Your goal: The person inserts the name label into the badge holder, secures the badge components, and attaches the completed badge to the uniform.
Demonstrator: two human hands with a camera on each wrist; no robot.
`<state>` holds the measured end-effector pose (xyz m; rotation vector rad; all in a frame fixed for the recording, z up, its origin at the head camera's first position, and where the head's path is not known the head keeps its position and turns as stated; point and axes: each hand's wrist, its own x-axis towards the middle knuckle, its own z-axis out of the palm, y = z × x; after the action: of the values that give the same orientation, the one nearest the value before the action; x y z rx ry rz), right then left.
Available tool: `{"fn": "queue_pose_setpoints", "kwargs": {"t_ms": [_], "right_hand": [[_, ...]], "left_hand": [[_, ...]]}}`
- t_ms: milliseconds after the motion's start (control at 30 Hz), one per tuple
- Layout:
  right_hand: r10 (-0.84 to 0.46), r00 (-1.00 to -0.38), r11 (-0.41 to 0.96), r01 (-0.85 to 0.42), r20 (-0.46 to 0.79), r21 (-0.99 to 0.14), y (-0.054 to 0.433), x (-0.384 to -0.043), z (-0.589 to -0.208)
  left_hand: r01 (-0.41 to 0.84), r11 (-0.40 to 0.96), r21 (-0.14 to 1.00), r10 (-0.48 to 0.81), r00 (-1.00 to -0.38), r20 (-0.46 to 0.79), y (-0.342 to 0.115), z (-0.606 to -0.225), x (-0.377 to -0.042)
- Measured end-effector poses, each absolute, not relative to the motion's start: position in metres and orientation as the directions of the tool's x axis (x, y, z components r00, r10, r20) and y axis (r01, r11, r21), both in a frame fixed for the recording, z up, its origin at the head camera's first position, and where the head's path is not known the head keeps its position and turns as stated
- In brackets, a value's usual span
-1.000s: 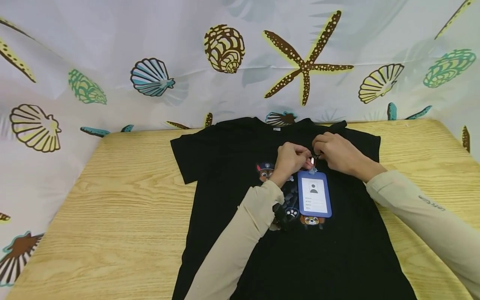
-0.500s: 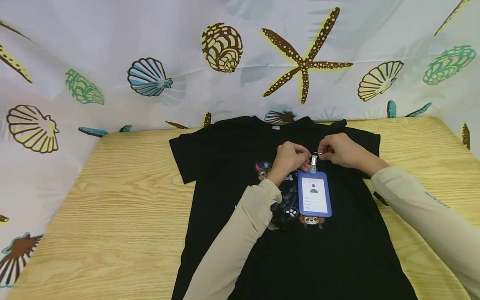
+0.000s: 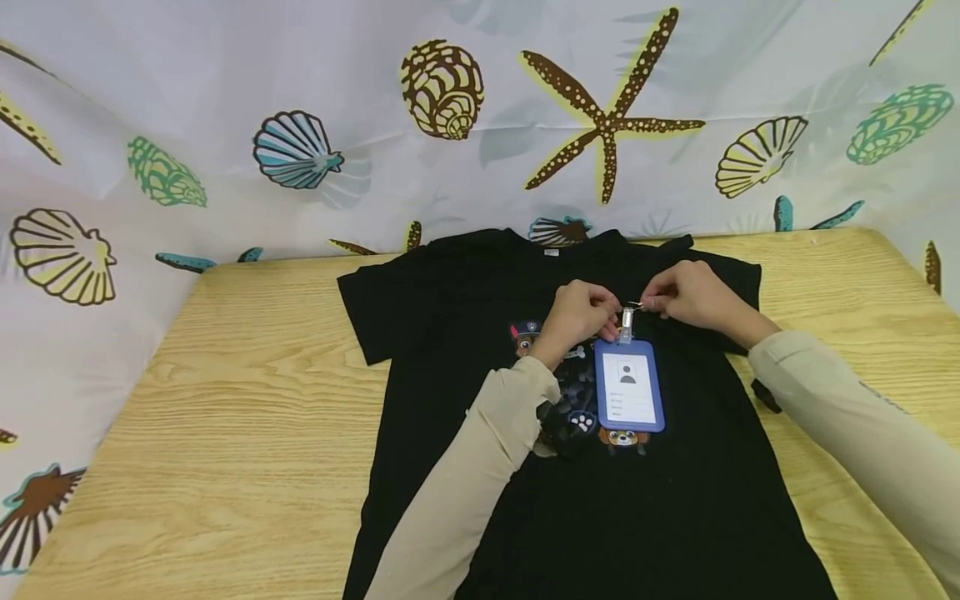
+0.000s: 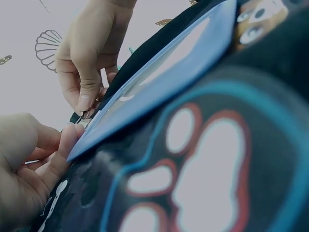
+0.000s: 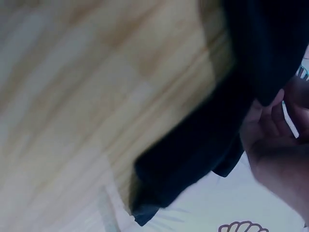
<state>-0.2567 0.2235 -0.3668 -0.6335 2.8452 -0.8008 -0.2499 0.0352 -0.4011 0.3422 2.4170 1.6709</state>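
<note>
A black T-shirt (image 3: 450, 317) with a cartoon dog print lies spread flat. On its chest rests a blue ID badge holder (image 3: 659, 398) with a white card, topped by a metal clip (image 3: 627, 320). My left hand (image 3: 579, 315) pinches at the clip's left side. From the right, my right hand (image 3: 692, 293) pinches the end of a thin metal pin (image 3: 635, 305) above the clip; the pin looks unfastened. In the left wrist view, the fingertips of both hands meet near the badge holder's (image 4: 159, 94) top. The right wrist view shows mostly a sleeve (image 5: 193, 145), hiding the pin.
Under the shirt is a wood-grain table (image 3: 247, 400), its surface reaching out on both sides. A white curtain (image 3: 390, 192) printed with shells and starfish hangs along the back edge.
My right hand has shifted right, away from the clip, baring the metal pin between the hands. The left hand has stayed nearly still. The badge holder lies in the same place.
</note>
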Motion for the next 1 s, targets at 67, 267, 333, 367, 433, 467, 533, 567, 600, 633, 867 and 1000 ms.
{"fn": "queue_pose_setpoints", "kwargs": {"t_ms": [67, 267, 333, 367, 433, 467, 533, 567, 600, 633, 867, 1000], "right_hand": [[-0.424, -0.905, 0.776, -0.357, -0.012, -0.520, 0.222, -0.256, -0.366], [-0.382, -0.922, 0.784, -0.360, 0.063, -0.505, 0.216, -0.253, -0.365], [-0.330, -0.940, 0.783, -0.321, 0.082, -0.532, 0.214, -0.252, -0.365], [-0.302, -0.950, 0.781, -0.298, 0.085, -0.549, 0.213, -0.252, -0.365], [-0.251, -0.966, 0.771, -0.243, 0.070, -0.589, 0.212, -0.251, -0.365], [-0.230, -0.972, 0.763, -0.215, 0.056, -0.610, 0.211, -0.251, -0.365], [-0.196, -0.980, 0.745, -0.168, 0.029, -0.646, 0.210, -0.250, -0.364], [-0.181, -0.983, 0.733, -0.145, 0.015, -0.665, 0.210, -0.250, -0.364], [-0.167, -0.986, 0.719, -0.122, -0.001, -0.684, 0.211, -0.250, -0.364], [-0.159, -0.987, 0.705, -0.104, -0.013, -0.701, 0.211, -0.250, -0.364], [-0.118, -0.986, 0.642, 0.015, -0.118, -0.766, 0.211, -0.249, -0.364], [-0.101, -0.977, 0.621, 0.084, -0.186, -0.779, 0.212, -0.248, -0.363]], "left_hand": [[0.084, 0.331, 0.940, 0.300, -0.954, -0.020, 0.034, -0.401, -0.251], [0.114, 0.351, 0.929, 0.328, -0.945, -0.008, 0.033, -0.399, -0.252], [0.121, 0.360, 0.925, 0.336, -0.942, -0.008, 0.032, -0.399, -0.253], [0.125, 0.365, 0.923, 0.339, -0.941, -0.007, 0.032, -0.399, -0.253], [0.129, 0.367, 0.921, 0.342, -0.940, -0.005, 0.031, -0.398, -0.253], [0.129, 0.366, 0.922, 0.342, -0.940, -0.004, 0.031, -0.398, -0.253], [0.124, 0.360, 0.925, 0.338, -0.941, -0.006, 0.031, -0.398, -0.253], [0.122, 0.359, 0.925, 0.336, -0.942, -0.006, 0.031, -0.398, -0.254], [0.117, 0.357, 0.927, 0.334, -0.943, -0.010, 0.031, -0.397, -0.254], [0.113, 0.355, 0.928, 0.334, -0.942, -0.013, 0.031, -0.397, -0.254], [0.082, 0.367, 0.927, 0.357, -0.932, -0.059, 0.032, -0.396, -0.256], [0.120, 0.398, 0.909, 0.361, -0.932, -0.034, 0.033, -0.396, -0.254]]}}
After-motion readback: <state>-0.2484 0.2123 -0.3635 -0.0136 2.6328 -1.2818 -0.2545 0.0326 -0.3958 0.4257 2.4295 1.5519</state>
